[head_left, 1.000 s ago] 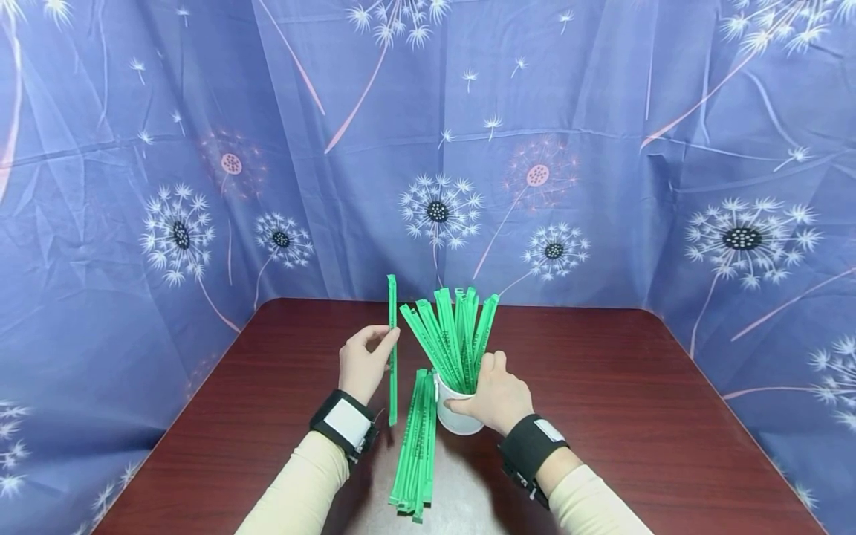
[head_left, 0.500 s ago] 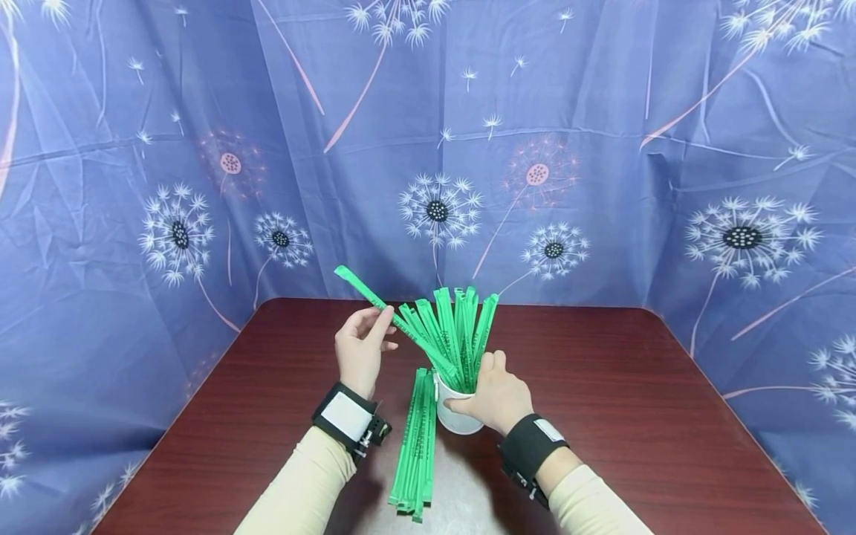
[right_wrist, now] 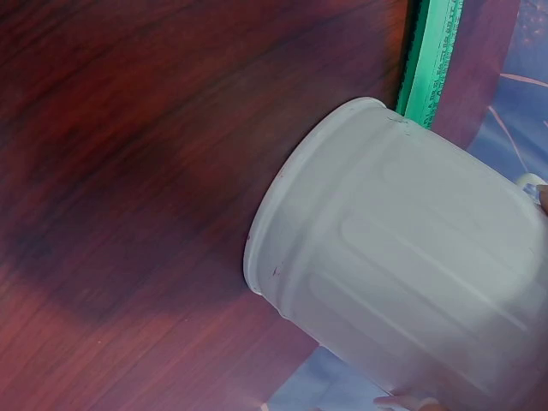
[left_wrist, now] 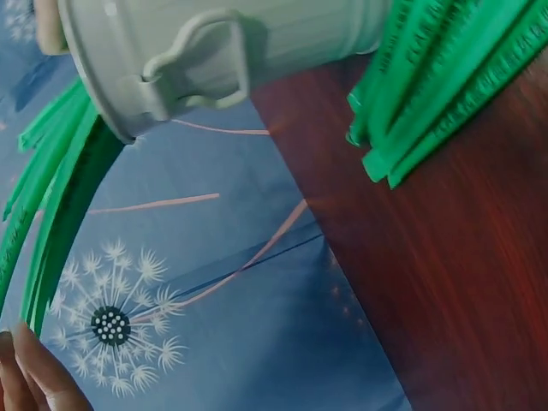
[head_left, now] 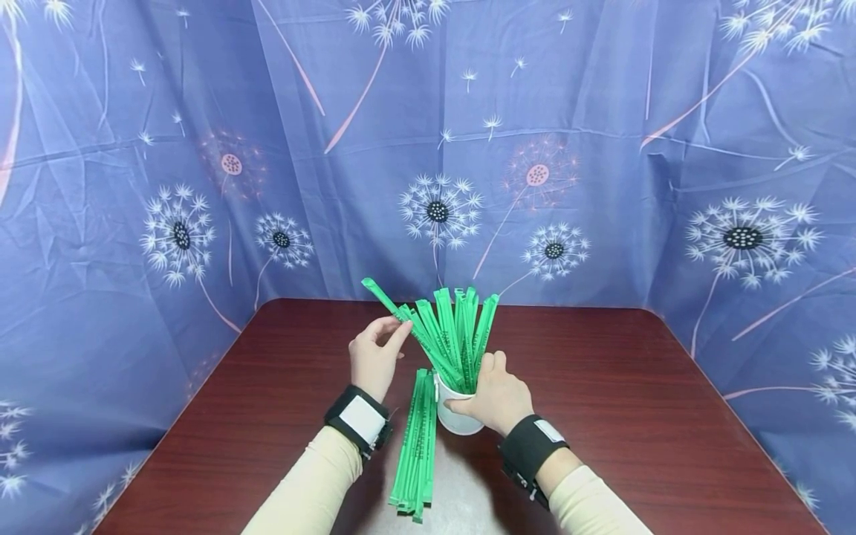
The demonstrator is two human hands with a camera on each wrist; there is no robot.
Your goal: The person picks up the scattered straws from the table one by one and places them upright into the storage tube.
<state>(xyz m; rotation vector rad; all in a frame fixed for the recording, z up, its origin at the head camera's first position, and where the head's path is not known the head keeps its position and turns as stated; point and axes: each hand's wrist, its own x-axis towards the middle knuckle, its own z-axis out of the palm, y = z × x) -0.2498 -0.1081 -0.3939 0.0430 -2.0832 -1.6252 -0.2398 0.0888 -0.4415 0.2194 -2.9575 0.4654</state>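
A white metal bucket (head_left: 458,420) with a small loop handle stands upright, packed with slim green wrapped sticks (head_left: 455,342) fanning out of its top. My right hand (head_left: 500,394) grips the bucket's right rim, thumb across the front. Between thumb and fingertips, my left hand (head_left: 373,360) pinches one green wrapped stick (head_left: 378,294), tilted with its top to the left and its lower end among the sticks at the bucket's mouth. In the left wrist view, the fingertips (left_wrist: 41,372) meet the green sticks at the lower left. The right wrist view shows the bucket's ribbed wall (right_wrist: 411,240).
A loose pile of green wrapped sticks (head_left: 416,446) lies on the brown wooden table (head_left: 635,416), just left of the bucket. Blue curtains (head_left: 374,193) with dandelion prints enclose the table at the back and sides.
My left hand tilted the stick from upright to slanting, top leftward, and brought its lower end to the bucket's mouth. It then moved right and slightly down. The right hand stayed still.
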